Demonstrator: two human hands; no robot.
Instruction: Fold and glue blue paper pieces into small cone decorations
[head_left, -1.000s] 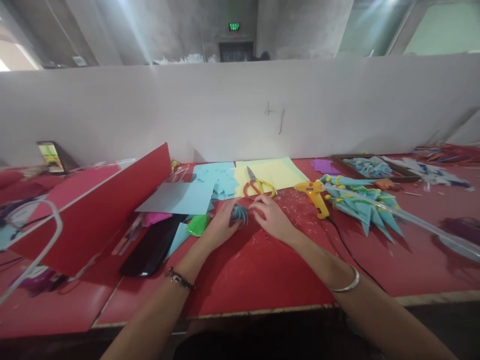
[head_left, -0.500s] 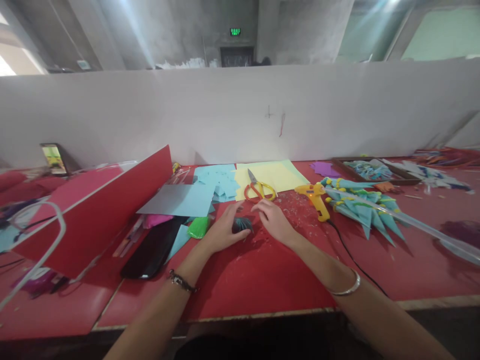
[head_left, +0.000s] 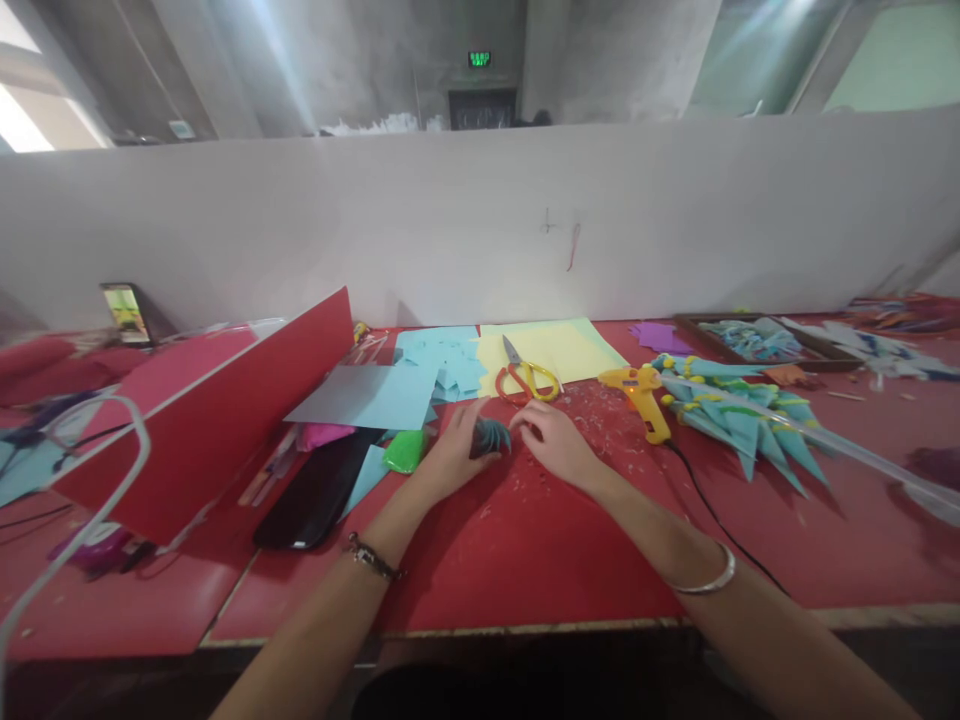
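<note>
A small dark-blue curled piece, seemingly folded paper with ridges (head_left: 491, 436), sits at my left hand (head_left: 452, 452). The thumb lies along its near side and the fingers wrap its far side. My right hand (head_left: 559, 442) is just right of the piece, fingers bent and drawn together near its edge; whatever is between them is too small to make out. Beyond both hands, scissors (head_left: 529, 380) with one orange and one yellow handle lie partly on pale yellow sheets (head_left: 581, 345). Cut light-blue paper pieces (head_left: 442, 362) lie left of the scissors.
To the right are a yellow glue gun (head_left: 643, 400) with a black cord and a cluster of blue paper cones (head_left: 750, 425). A red board (head_left: 217, 430), a black phone-like object (head_left: 319, 500) and a green packet (head_left: 405, 452) stand or lie left. A white partition (head_left: 450, 230) closes the back.
The view has shifted slightly, moving the scene a little to the right. More of the ridged blue piece shows between my hands; its curled edge now reaches toward my right fingers.
</note>
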